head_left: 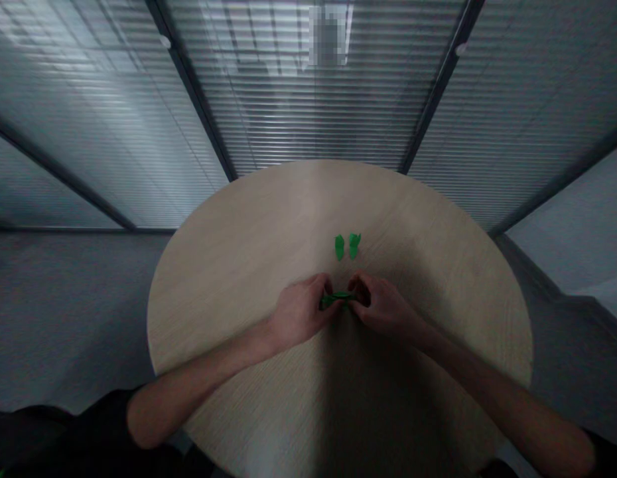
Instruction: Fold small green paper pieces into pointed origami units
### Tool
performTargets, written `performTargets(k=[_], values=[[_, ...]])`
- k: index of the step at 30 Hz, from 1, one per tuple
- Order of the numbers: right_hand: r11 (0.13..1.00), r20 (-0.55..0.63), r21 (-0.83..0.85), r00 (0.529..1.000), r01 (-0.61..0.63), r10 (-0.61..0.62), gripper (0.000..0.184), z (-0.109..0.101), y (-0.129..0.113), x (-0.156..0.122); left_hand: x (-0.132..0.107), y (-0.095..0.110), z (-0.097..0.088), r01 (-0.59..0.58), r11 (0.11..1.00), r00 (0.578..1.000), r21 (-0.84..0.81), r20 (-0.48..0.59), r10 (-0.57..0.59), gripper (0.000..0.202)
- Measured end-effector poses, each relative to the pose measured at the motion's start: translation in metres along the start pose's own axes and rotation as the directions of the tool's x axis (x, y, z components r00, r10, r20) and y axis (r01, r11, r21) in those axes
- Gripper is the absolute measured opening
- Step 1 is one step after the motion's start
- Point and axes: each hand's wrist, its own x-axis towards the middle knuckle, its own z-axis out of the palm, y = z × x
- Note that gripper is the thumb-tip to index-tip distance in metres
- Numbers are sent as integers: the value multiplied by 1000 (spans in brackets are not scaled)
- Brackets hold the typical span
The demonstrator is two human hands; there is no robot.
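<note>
A small, thin green piece (339,296) is pinched between the fingertips of both hands, just above or on the table; its kind cannot be made out. My left hand (304,307) grips its left end, with the thumb and fingers closed. On the other end, the thumb and curled fingers of my right hand (383,304) are closed too. Fingers hide parts of the piece. Beyond the hands, two small green pieces lie side by side: one longish piece (339,247) on the left and another piece (354,246) with a narrow tip sticking up at its right.
The round wooden table (229,265) has a curved edge all around. Behind it stand glass panels with blinds (318,113) and dark frames. Grey carpet (84,299) shows at the left. A dark shadow falls across the tabletop below the right hand.
</note>
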Motion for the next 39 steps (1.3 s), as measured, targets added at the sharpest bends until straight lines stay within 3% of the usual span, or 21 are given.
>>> performTargets(k=[16,25,39], values=[[1000,22,-22,1000,-18,18,14,0,1,3,3,1,1,16,999,1000,36,3,-16,22],[999,31,-35,999,-25,26,12,-1,0,2,7,-6,-4,51,998,998,-25,43,-50,21],[999,25,-47,999,-25,26,17,1,3,3,9,-18,-2,3,989,999,-150,32,2,21]])
